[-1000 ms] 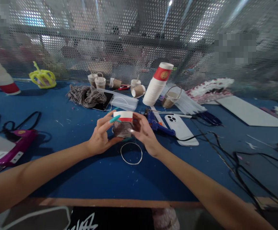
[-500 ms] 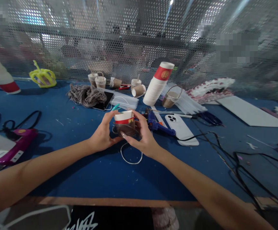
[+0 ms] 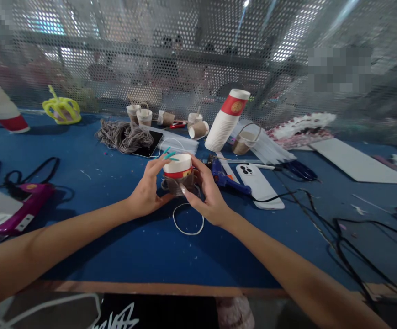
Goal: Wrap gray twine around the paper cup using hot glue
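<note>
Head camera: my left hand (image 3: 146, 189) is half curled, its fingers over the rim and its thumb low at the base; between my hands sits the paper cup (image 3: 178, 172), and my right hand (image 3: 210, 194) bends around its other side, thumb pressed on the dark wrapped front. A second ago the cup was side-on to me; now it has tipped so the white mouth shows, which brings rim and wrapping into sight together. I can't tell whether its base touches the table (image 3: 133, 256). Around this, from the left: a purple box (image 3: 35, 205), a yellow basket (image 3: 62, 113), then grey yarn (image 3: 124, 138). A white ring (image 3: 188, 234) lies just below the cup, on my side. The leaning cup stack (image 3: 222, 130) stands behind; a blue glue gun (image 3: 234, 183) crowds my right fingers, its black cable (image 3: 308, 197) crossing the white phone (image 3: 263, 194).
</note>
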Tool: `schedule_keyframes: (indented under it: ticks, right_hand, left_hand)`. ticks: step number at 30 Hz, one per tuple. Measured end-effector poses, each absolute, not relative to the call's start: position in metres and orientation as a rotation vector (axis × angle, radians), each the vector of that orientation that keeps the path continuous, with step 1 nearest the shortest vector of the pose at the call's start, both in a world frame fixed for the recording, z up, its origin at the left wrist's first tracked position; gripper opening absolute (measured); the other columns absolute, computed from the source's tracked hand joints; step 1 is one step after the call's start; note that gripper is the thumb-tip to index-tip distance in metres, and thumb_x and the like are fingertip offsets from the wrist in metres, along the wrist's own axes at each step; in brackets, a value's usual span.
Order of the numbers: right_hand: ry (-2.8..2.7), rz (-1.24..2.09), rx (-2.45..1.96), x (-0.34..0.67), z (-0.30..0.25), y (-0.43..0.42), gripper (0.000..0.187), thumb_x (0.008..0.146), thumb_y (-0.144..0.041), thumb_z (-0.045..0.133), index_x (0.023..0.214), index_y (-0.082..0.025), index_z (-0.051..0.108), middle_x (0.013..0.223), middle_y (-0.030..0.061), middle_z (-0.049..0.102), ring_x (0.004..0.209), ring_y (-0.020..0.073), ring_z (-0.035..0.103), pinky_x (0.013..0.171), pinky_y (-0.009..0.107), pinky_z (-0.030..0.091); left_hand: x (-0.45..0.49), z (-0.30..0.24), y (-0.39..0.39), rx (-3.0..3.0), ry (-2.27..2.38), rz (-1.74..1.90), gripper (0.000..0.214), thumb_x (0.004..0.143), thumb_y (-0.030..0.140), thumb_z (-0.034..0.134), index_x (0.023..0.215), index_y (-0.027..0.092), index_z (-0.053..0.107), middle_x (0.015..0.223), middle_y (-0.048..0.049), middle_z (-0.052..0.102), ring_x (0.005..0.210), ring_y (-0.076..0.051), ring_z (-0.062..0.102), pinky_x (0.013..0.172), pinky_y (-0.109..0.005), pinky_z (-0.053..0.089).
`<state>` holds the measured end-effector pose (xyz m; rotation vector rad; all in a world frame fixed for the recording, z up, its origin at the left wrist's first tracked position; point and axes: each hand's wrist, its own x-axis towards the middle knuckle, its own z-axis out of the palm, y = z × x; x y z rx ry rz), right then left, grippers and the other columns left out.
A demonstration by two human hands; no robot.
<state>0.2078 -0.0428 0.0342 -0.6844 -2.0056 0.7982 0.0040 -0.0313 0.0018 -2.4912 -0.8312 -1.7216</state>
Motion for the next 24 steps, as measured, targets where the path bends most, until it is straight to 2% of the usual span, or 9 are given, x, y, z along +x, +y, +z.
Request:
schedule_keyframes:
  ticks: [5, 8, 10, 12, 14, 17, 18, 21, 24]
  right_hand:
    - [-2.094, 0.685, -0.714, 0.208, 0.036, -0.042, 0.093, 0.082, -0.033, 0.068, 0.157, -0.030, 0.013, 0.165, 0.0097, 0.023, 0.149, 0.0319, 0.032, 0.121, 0.054, 0.032]
    - [-2.189, 0.635, -0.752, 0.207, 0.039, -0.045, 0.105, 0.080, -0.037, 0.072, 0.158, -0.031, 0.003, 0.168, 0.0089, 0.015, 0.153, 0.0329, 0.020, 0.123, 0.057, 0.026]
    - [-2.301, 0.586, -0.775, 0.208, 0.044, -0.045, 0.110, 0.079, -0.043, 0.073, 0.158, -0.032, -0.002, 0.169, 0.0083, 0.010, 0.155, 0.0339, 0.012, 0.123, 0.059, 0.022]
    - [-2.417, 0.506, -0.802, 0.212, 0.054, -0.043, 0.108, 0.080, -0.049, 0.072, 0.158, -0.032, 0.000, 0.168, 0.0082, 0.012, 0.155, 0.0359, 0.010, 0.124, 0.063, 0.017]
    - [-2.463, 0.431, -0.840, 0.222, 0.069, -0.039, 0.090, 0.084, -0.047, 0.066, 0.157, -0.032, 0.015, 0.165, 0.0080, 0.025, 0.153, 0.0371, 0.019, 0.123, 0.064, 0.018]
    - [-2.392, 0.311, -0.954, 0.249, 0.097, -0.028, 0.050, 0.092, -0.036, 0.048, 0.141, -0.027, 0.041, 0.145, 0.0112, 0.048, 0.135, 0.0320, 0.047, 0.112, 0.055, 0.040]
    - [-2.382, 0.197, -1.090, 0.260, 0.105, -0.024, 0.046, 0.088, -0.036, 0.053, 0.132, -0.024, 0.048, 0.134, 0.0130, 0.054, 0.128, 0.0329, 0.051, 0.107, 0.054, 0.045]
    - [-2.531, -0.058, -1.656, 0.288, 0.120, -0.011, 0.045, 0.061, -0.038, 0.077, 0.097, -0.020, 0.057, 0.108, 0.0160, 0.059, 0.111, 0.0422, 0.054, 0.089, 0.057, 0.053]
    - [-2.729, 0.147, -1.972, 0.299, 0.114, -0.001, 0.036, 0.058, -0.026, 0.076, 0.084, -0.021, 0.052, 0.094, 0.0118, 0.060, 0.087, 0.0312, 0.062, 0.071, 0.042, 0.056]
  left_hand:
    - [0.003, 0.004, -0.034, -2.486, -0.920, -1.617, 0.076, 0.083, 0.021, 0.069, 0.147, 0.024, 0.029, 0.139, -0.0155, 0.047, 0.138, -0.032, 0.044, 0.109, -0.056, 0.049]
    - [0.002, 0.003, -0.034, -2.505, -0.978, -1.630, 0.080, 0.078, 0.014, 0.068, 0.147, 0.024, 0.029, 0.141, -0.0155, 0.045, 0.138, -0.032, 0.043, 0.108, -0.055, 0.049]
    - [0.002, 0.001, -0.032, -2.510, -1.033, -1.682, 0.080, 0.073, 0.012, 0.069, 0.144, 0.023, 0.032, 0.139, -0.0151, 0.046, 0.136, -0.033, 0.045, 0.108, -0.056, 0.049]
    - [0.001, -0.001, -0.029, -2.521, -1.100, -1.784, 0.079, 0.070, 0.014, 0.072, 0.140, 0.023, 0.035, 0.136, -0.0147, 0.047, 0.132, -0.033, 0.049, 0.108, -0.058, 0.048]
    - [0.002, -0.003, -0.025, -2.560, -1.172, -1.945, 0.077, 0.070, 0.015, 0.073, 0.136, 0.024, 0.033, 0.133, -0.0137, 0.047, 0.126, -0.031, 0.055, 0.104, -0.055, 0.051]
    - [0.002, -0.006, -0.018, -2.616, -1.217, -2.222, 0.075, 0.073, 0.019, 0.072, 0.133, 0.029, 0.028, 0.133, -0.0111, 0.047, 0.120, -0.026, 0.060, 0.097, -0.045, 0.057]
    - [0.003, -0.007, -0.016, -2.606, -1.220, -2.294, 0.075, 0.073, 0.021, 0.073, 0.132, 0.030, 0.027, 0.135, -0.0107, 0.045, 0.122, -0.025, 0.059, 0.098, -0.044, 0.056]
    - [0.003, -0.008, -0.012, -2.579, -1.249, -2.399, 0.074, 0.074, 0.027, 0.075, 0.131, 0.032, 0.028, 0.146, -0.0115, 0.036, 0.133, -0.029, 0.052, 0.105, -0.049, 0.051]
    - [0.003, -0.009, -0.010, -2.614, -1.205, -2.405, 0.076, 0.075, 0.033, 0.077, 0.132, 0.034, 0.028, 0.153, -0.0119, 0.031, 0.143, -0.032, 0.042, 0.110, -0.054, 0.045]
